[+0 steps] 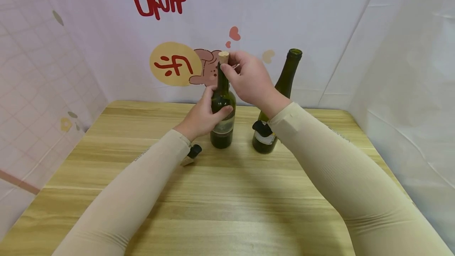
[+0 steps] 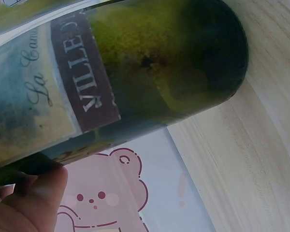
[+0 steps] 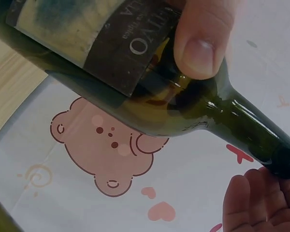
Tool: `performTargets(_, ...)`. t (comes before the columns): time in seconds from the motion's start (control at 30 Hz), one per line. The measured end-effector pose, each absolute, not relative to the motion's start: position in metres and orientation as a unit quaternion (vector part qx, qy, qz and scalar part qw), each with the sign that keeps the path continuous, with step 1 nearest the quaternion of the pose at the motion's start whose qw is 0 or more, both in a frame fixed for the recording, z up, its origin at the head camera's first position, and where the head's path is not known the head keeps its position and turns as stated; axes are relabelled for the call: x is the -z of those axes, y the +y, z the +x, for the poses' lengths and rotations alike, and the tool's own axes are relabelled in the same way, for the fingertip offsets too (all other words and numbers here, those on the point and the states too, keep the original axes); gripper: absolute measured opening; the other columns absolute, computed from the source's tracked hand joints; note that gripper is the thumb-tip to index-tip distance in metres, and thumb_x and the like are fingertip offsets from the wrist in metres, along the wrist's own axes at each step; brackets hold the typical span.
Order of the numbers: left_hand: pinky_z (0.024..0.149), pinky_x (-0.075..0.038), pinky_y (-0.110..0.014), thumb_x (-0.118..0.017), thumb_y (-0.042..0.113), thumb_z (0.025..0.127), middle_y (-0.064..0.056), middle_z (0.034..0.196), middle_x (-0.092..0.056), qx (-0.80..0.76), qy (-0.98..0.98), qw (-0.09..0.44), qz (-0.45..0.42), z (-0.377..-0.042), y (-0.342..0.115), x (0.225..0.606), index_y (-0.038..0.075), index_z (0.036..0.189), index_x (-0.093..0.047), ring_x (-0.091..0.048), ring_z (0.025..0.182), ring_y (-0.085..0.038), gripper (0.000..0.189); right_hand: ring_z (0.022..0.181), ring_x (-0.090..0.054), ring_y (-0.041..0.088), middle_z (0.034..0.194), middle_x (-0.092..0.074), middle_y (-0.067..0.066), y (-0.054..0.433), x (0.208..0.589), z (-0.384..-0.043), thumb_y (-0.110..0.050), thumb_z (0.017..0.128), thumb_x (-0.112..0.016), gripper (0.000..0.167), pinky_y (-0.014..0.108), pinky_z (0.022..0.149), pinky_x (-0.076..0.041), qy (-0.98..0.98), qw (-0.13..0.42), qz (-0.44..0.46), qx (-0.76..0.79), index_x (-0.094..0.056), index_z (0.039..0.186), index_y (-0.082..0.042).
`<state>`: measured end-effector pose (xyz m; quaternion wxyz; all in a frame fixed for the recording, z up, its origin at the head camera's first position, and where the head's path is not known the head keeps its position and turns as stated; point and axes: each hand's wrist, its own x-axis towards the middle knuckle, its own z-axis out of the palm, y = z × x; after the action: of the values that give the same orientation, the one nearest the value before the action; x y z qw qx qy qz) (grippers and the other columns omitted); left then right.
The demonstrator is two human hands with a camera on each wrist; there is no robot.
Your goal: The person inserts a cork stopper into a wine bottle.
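"How far in is the cork (image 1: 223, 57)?"
"Partly, I judge: the right hand (image 1: 251, 79) pinches it atop the bottle (image 1: 222, 137) the left hand (image 1: 202, 115) grips."
"To the hands' right?"
"A second bottle (image 1: 289, 68), mouth bare."

Wearing, folks, a long, close-fitting cream left sleeve (image 1: 136, 185) and a matching right sleeve (image 1: 341, 169)! Sporting little grey lettering (image 1: 142, 154) on the left, too small to read, and echoing it with more print (image 1: 339, 134) on the right. Finished at the left wrist with a plain cuff (image 1: 182, 136), raised just behind the right one in a squarish bump (image 1: 291, 124). Creased in bunched folds (image 1: 376, 216) lower down! Bare beyond the fabric on left hand (image 1: 203, 115) and right hand (image 1: 254, 80), showing a short, rounded thumbnail (image 3: 199, 55).
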<state>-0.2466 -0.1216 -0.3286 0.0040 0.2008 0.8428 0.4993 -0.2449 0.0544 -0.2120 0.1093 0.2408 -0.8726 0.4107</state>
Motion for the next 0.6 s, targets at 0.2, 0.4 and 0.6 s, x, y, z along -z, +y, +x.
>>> performTargets(0.2,0.116,-0.045,-0.058,-0.062,0.059,0.101,-0.007,0.149,-0.051,-0.503,0.840,0.004,0.205,-0.247,-0.121,0.329,0.025,0.157,-0.023,-0.057,0.135,-0.028,0.076,0.093,-0.068,0.018,0.117,-0.069,0.004,0.056,0.214,-0.242,-0.021,0.109,-0.059,0.027,0.033,0.081,-0.056,-0.878,0.115,0.248,-0.392,-0.067,0.133,-0.011)
performTargets(0.4,0.117,-0.044,-0.057,-0.062,0.060,0.100,-0.008,0.152,-0.048,-0.502,0.839,0.006,0.208,-0.247,-0.122,0.329,0.024,0.157,-0.022,-0.056,0.137,-0.028,0.078,0.099,-0.067,0.020,0.123,-0.068,0.005,0.057,0.217,-0.239,-0.020,0.108,-0.061,0.032,0.034,0.085,-0.056,-0.879,0.123,0.259,-0.380,-0.064,0.138,-0.010)
performTargets(0.6,0.117,-0.045,-0.054,-0.062,0.058,0.101,-0.008,0.152,-0.048,-0.504,0.838,0.004,0.209,-0.246,-0.121,0.329,0.024,0.156,-0.023,-0.057,0.136,-0.026,0.076,0.114,-0.062,0.026,0.138,-0.063,0.009,0.061,0.218,-0.232,-0.024,0.107,-0.062,0.050,0.038,0.100,-0.052,-0.899,0.126,0.248,-0.338,-0.052,0.153,-0.008)
